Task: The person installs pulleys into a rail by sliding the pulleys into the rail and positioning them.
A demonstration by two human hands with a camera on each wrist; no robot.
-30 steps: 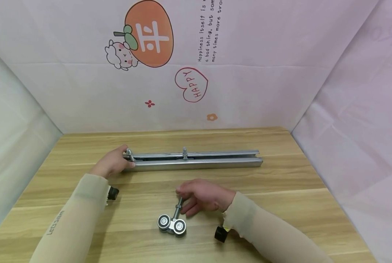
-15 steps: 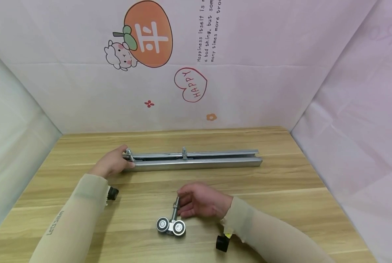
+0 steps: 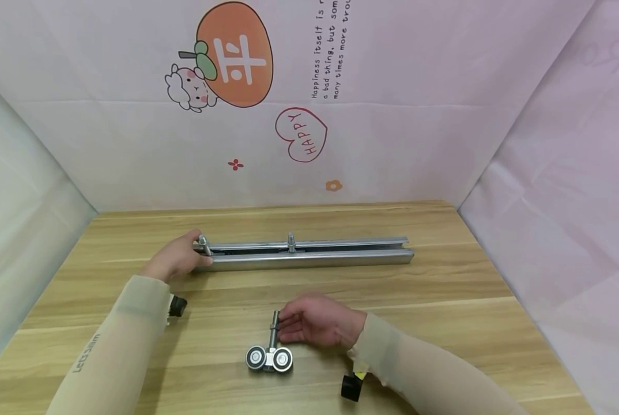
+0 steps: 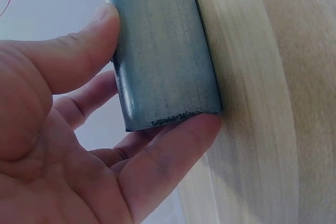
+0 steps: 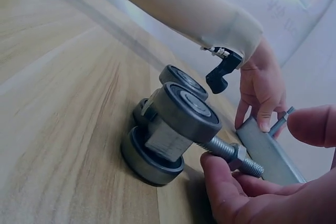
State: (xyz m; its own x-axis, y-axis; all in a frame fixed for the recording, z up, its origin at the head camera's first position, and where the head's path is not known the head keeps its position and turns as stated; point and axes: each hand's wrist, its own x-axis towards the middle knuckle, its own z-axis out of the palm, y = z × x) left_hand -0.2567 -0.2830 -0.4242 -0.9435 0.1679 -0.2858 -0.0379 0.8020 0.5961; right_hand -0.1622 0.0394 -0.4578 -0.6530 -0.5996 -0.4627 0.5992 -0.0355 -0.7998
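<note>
My left hand (image 3: 177, 256) grips the left end of a silver metal channel rail (image 3: 320, 260); in the left wrist view its thumb lies along one edge and a finger crosses the end. One bolt (image 3: 204, 243) stands up from the slot beside this hand, another bolt (image 3: 291, 242) near the middle. A roller trolley (image 3: 270, 358) with several black-rimmed wheels and a threaded stem sits on the tabletop, nearer me. My right hand (image 3: 320, 319) touches its stem; in the right wrist view the fingers lie under the bolt (image 5: 231, 153) and nut, with the thumb apart from it.
The wood-grain tabletop (image 3: 434, 323) runs up to a printed white cloth (image 3: 392, 150) behind, with cloth walls on both sides. A black wrist camera (image 3: 352, 387) hangs under the right sleeve, another black camera (image 3: 177, 306) under the left.
The trolley's stem has swung from leaning right to nearly straight away from me. My right hand has shifted slightly left and nearer. The left hand and rail look still.
</note>
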